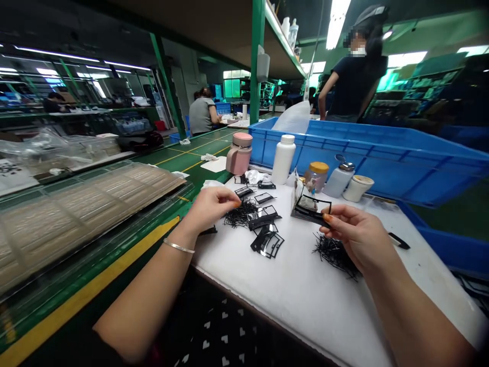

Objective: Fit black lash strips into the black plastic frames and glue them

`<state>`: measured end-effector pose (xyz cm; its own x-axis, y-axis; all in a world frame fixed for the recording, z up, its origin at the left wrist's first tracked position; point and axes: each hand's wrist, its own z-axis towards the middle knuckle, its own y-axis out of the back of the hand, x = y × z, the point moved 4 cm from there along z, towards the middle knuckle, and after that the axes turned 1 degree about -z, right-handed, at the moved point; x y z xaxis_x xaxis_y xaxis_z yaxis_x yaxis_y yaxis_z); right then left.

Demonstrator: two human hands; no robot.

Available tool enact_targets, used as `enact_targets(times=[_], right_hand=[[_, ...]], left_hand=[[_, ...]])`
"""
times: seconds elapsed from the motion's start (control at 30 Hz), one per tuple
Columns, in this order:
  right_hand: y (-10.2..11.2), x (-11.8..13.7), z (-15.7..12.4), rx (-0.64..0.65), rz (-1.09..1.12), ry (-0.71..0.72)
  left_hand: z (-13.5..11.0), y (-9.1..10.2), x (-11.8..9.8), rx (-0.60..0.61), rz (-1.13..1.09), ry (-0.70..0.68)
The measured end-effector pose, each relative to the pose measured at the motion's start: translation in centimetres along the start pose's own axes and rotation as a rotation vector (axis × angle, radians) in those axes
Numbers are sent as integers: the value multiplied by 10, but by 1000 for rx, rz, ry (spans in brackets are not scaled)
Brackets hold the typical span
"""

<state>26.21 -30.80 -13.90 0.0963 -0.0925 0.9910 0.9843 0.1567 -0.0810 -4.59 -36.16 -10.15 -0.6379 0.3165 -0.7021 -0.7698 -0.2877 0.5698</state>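
With my right hand [357, 234] I am gripping a black frame [310, 216] over the bench [290, 275], beyond the right strips [334, 256]. My left hand [210, 208] is pinching closed beside the left strips [237, 218]; whether it is holding anything, I cannot tell.

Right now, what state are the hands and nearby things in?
Left hand: fingertips together, contents unclear
Right hand: pinching the black frame
Black frame: held at one end
Pink mug: upright, lid on
White bottle: upright, capped
Orange-topped jar: closed
Black strips: loose, in two piles
Blue crate: uncovered
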Motion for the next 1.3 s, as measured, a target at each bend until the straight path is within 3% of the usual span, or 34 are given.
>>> enact_targets(times=[0.07,0.13,0.33,0.97,1.3], right_hand=[[-5,-2,0,23,5,-20],[-7,-4,0,31,7,-25],[0,-3,3,5,27,-7],[-1,-4,4,41,-33,18],[-3,-2,5,37,-37,18]], left_hand=[[-10,-12,3,162,276,-59],[-16,-24,6,230,447,-117],[-21,-43,17,243,570,-141],[-19,-45,20,258,590,-152],[-4,-26,8,141,432,-83]])
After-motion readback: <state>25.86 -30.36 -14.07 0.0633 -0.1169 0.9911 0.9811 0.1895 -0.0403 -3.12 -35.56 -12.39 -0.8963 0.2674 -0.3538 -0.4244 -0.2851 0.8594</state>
